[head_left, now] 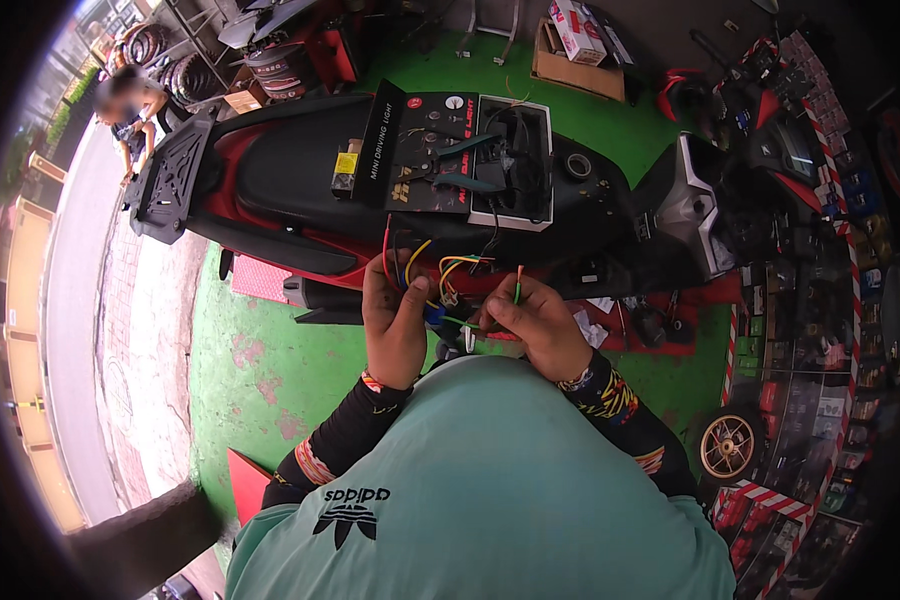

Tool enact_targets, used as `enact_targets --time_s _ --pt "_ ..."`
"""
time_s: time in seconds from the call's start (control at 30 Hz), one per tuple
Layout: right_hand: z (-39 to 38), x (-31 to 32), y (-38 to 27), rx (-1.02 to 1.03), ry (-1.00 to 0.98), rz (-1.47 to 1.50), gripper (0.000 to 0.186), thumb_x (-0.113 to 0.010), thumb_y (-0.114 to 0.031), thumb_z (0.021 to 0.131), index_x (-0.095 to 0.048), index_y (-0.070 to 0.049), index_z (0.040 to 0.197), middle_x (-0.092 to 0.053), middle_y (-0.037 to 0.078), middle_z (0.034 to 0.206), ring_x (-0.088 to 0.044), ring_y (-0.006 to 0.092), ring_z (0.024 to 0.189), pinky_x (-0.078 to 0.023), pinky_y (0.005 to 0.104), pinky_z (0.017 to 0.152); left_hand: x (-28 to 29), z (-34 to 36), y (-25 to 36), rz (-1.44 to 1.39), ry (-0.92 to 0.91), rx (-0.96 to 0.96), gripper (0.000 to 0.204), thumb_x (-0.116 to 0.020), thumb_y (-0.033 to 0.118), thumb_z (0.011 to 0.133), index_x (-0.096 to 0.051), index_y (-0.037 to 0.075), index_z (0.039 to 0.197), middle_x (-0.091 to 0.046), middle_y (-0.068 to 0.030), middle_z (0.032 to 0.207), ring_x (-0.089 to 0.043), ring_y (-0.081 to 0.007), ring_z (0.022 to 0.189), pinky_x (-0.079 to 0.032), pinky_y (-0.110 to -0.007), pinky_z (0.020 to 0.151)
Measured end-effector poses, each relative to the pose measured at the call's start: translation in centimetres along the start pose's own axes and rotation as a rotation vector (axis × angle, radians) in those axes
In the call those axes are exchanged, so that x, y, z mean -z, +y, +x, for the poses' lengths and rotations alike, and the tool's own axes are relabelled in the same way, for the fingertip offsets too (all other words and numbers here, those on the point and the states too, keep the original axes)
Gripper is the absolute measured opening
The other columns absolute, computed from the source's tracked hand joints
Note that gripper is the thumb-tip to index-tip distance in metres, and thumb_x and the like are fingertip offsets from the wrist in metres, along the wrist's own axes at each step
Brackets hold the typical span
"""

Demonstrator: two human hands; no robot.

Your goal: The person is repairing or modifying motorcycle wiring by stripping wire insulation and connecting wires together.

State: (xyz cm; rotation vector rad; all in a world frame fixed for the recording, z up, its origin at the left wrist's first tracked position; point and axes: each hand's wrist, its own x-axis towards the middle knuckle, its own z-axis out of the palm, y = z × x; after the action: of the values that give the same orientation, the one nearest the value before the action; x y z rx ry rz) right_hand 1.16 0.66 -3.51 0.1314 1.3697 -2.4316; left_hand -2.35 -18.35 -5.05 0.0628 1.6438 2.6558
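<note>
My left hand [394, 315] is closed around a bundle of thin wires, with a yellow wire [417, 258] and a red wire [386, 240] sticking up from it. Between my hands, more wires [452, 280] in yellow, orange and white loop together. My right hand [535, 320] pinches a green wire [518, 293] whose tip points upward. Both hands are in front of the near side of a black and red scooter [300, 170]. On its seat lies an open black box [440, 140] with pliers [465, 183] and a black cable [495, 225] on it.
A small black and yellow box [345, 170] stands on the seat beside the larger one. At far left, a person [135, 120] is near the rear rack [175, 175]. A gold wheel [727, 446] and shelves of goods [800, 400] stand to the right. Cartons [580, 60] sit behind.
</note>
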Motion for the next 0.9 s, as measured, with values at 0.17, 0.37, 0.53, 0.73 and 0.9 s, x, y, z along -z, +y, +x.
enact_targets --time_s 0.17,0.37,0.53,0.73,0.9 --pt "1.0 -0.9 -0.5 0.071 0.085 -0.433 0.023 -0.078 -0.017 0.088 -0.063 -0.004 0.100 -0.064 -0.001 0.088 -0.056 0.0051 0.077 -0.047 0.0230 0.072 -0.6 -0.2 0.1 -0.076 -0.029 0.046 0.035 -0.055 0.000 0.100 -0.046 0.002 0.134 -0.056 -0.0033 0.104 -0.056 -0.0109 0.094 -0.049 -0.028 0.088" --pt "1.8 -1.8 -0.3 0.119 0.218 -0.637 0.029 -0.079 -0.016 0.083 -0.069 0.000 0.104 -0.070 0.003 0.089 -0.062 0.0086 0.073 -0.049 0.0257 0.068 -1.0 -0.1 0.3 -0.113 -0.044 0.041 0.034 -0.054 0.000 0.101 -0.046 0.002 0.134 -0.056 -0.0036 0.106 -0.056 -0.0115 0.098 -0.049 -0.030 0.091" --pt "2.0 -2.3 -0.4 0.131 0.260 -0.764 0.031 -0.076 -0.016 0.083 -0.070 -0.001 0.109 -0.074 0.011 0.090 -0.069 0.0168 0.076 -0.053 0.0307 0.069 -1.0 0.0 0.2 -0.087 -0.072 0.008 0.036 -0.053 -0.001 0.101 -0.043 0.001 0.136 -0.058 -0.0076 0.115 -0.058 -0.0143 0.109 -0.050 -0.031 0.097" --pt "2.4 -1.5 1.0 0.401 0.191 -0.818 0.026 -0.073 -0.015 0.085 -0.069 0.000 0.106 -0.072 0.012 0.087 -0.070 0.0218 0.077 -0.054 0.0339 0.071 -0.6 0.3 -0.3 0.104 -0.111 0.041 0.036 -0.056 0.000 0.101 -0.041 0.001 0.134 -0.059 -0.0102 0.120 -0.059 -0.0160 0.114 -0.050 -0.032 0.098" --pt "2.6 -1.2 1.0 0.518 0.184 -0.783 0.022 -0.068 -0.010 0.091 -0.063 0.001 0.109 -0.068 0.013 0.098 -0.069 0.0231 0.090 -0.052 0.0325 0.080 -0.9 0.1 0.2 0.229 -0.209 0.030 0.049 -0.064 0.000 0.096 -0.036 0.002 0.136 -0.059 -0.0104 0.121 -0.063 -0.0159 0.110 -0.052 -0.030 0.093"
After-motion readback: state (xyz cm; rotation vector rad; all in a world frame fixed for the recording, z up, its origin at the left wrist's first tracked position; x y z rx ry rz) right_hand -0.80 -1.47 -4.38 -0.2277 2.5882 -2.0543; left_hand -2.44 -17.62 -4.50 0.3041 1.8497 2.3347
